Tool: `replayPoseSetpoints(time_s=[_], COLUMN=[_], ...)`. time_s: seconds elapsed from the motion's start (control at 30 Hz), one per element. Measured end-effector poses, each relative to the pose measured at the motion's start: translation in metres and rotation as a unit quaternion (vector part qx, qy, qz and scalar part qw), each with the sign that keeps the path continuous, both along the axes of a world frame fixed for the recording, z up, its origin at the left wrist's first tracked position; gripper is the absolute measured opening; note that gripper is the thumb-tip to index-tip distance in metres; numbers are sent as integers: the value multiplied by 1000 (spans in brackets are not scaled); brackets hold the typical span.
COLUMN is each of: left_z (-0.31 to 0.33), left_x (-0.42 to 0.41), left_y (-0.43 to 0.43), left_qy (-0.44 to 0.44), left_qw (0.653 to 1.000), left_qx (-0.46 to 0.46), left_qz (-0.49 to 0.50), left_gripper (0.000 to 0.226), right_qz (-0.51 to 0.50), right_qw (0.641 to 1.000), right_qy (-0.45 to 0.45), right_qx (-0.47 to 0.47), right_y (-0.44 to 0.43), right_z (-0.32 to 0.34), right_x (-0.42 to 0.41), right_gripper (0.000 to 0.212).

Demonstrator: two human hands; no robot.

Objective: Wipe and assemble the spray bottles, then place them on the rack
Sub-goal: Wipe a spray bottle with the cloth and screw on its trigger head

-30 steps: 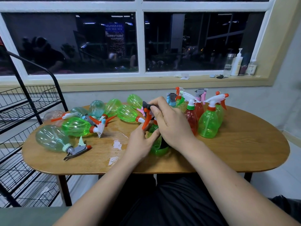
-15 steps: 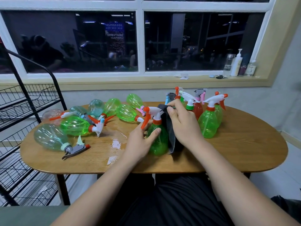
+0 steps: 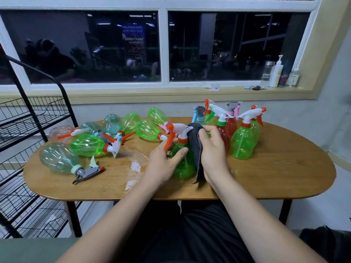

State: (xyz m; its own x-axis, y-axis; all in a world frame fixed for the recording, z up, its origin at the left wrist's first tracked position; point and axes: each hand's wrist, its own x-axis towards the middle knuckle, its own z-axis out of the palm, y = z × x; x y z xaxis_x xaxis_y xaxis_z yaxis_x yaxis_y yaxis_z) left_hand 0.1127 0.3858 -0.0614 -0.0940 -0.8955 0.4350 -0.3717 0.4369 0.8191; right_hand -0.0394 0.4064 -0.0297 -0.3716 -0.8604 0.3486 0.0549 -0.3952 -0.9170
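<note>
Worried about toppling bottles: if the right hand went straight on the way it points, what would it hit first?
Probably the nearer red bottle standing just behind it; the right hand, gripping the grey cloth, points that way, though depth is unclear.

Home-like room indicated: wooden table (image 3: pixel 275 177) set under wide window (image 3: pixel 228 46), wire rack (image 3: pixel 28 118) alongside, toiletry bottles (image 3: pixel 276 73) lined on sill (image 3: pixel 152 93).

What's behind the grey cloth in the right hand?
Upright bottles stand behind the grey cloth: the top of a blue-trigger bottle and a red bottle show past it. Their lower parts are covered by the cloth and right hand.
</note>
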Motion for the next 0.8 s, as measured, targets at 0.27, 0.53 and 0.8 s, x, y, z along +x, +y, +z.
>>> replayPoseSetpoints(time_s=[0.27,0.53,0.8], left_z=[-3,8,15], left_x=[1,3,8], left_y=[-4,-2,-5], left_qy=[3,-37,-25], left_qw=[1000,999,999], left_qx=[0,-28,-20], left_qz=[13,9,-34], left_gripper=[41,31,35], right_qz=[-66,25,13], right_qw=[979,981,975], right_qy=[186,-186,-201], right_qx=[-49,54,91], right_y=[6,-5,-2], right_z=[-1,13,2], right_x=[0,-15,-25], right_gripper=[10,14,12])
